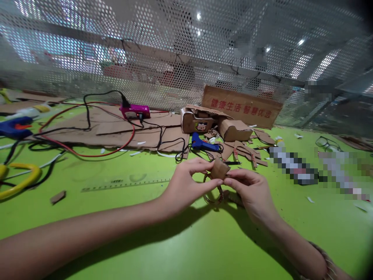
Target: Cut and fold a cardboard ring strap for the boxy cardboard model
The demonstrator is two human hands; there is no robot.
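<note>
Between my two hands, above the green table (186,237), is a small folded piece of brown cardboard (219,168). My left hand (190,179) pinches its left side, with the thumb low and the fingers above. The fingertips of my right hand (250,187) are closed at its lower right corner. A thin brown ring-shaped piece (214,200) hangs just below the cardboard; whether it is joined on cannot be made out. Behind my hands lies a blue glue gun (204,144).
A clear ruler (125,184) lies left of my left hand. Farther back are a cardboard model (198,122), a purple power device (135,111) with black and red cables, and cardboard scraps (247,152). Yellow scissor handles (21,181) sit far left, eyeglasses (328,144) far right. A perforated screen (163,58) stands behind.
</note>
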